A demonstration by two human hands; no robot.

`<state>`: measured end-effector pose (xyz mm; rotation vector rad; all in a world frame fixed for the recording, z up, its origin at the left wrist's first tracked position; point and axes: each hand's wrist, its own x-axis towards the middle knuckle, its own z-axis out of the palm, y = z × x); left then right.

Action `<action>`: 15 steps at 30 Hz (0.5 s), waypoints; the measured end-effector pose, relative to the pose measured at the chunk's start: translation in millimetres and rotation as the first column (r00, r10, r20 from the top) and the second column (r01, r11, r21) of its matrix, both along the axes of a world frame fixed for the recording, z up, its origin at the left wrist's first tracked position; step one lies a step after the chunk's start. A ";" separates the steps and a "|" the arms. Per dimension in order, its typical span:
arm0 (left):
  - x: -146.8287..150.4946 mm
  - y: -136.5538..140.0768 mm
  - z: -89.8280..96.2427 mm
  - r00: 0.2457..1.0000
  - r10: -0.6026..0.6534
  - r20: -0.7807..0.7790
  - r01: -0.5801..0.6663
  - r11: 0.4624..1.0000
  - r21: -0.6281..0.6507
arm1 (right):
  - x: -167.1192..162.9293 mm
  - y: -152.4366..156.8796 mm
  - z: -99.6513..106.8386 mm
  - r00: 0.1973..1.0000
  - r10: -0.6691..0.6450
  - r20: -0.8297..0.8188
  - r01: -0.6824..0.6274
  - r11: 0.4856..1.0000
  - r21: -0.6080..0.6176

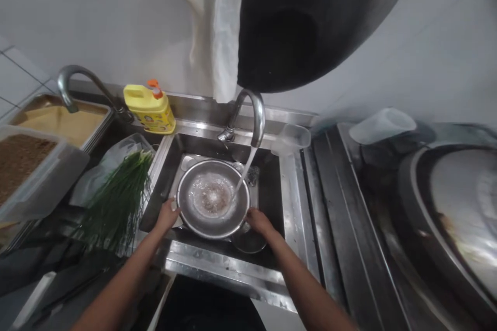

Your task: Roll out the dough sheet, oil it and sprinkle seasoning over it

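Note:
A round metal bowl [213, 227] is held level in the sink [272, 191], under the curved faucet [259, 119]. A stream of water runs from the spout into it, and the water inside is foaming and swirling. My left hand [168, 213] grips the bowl's rim on the left side. On the lower right, my right hand [258, 220] is closed on the same rim, its fingertips partly hidden by the bowl. Beneath the bowl, other items in the sink show only in part.
Green chives [116, 201] lie left of the sink, near a clear tub of brown food [46, 196]. A yellow jug [151, 114] stands behind them. Above hang a white cloth [227, 36] and a large black wok [303, 20]. At right is a large metal lid [462, 201].

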<state>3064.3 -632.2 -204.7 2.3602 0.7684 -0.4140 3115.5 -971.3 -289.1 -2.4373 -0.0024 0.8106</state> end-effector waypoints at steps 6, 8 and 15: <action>21.7 1.3 -54.7 0.989 -0.037 -0.144 0.054 0.991 0.122 | 48.7 -13.0 -53.5 0.974 -0.225 0.021 0.226 0.971 -0.075; 33.3 3.0 -70.1 0.981 -0.030 -0.189 0.060 0.986 0.154 | 73.4 -15.3 -71.4 0.962 -0.265 0.066 0.269 0.960 -0.073; 81.7 25.6 -123.1 0.969 -0.011 -0.245 0.062 0.978 0.200 | 148.5 -10.1 -125.8 0.928 -0.236 0.288 0.233 0.971 0.044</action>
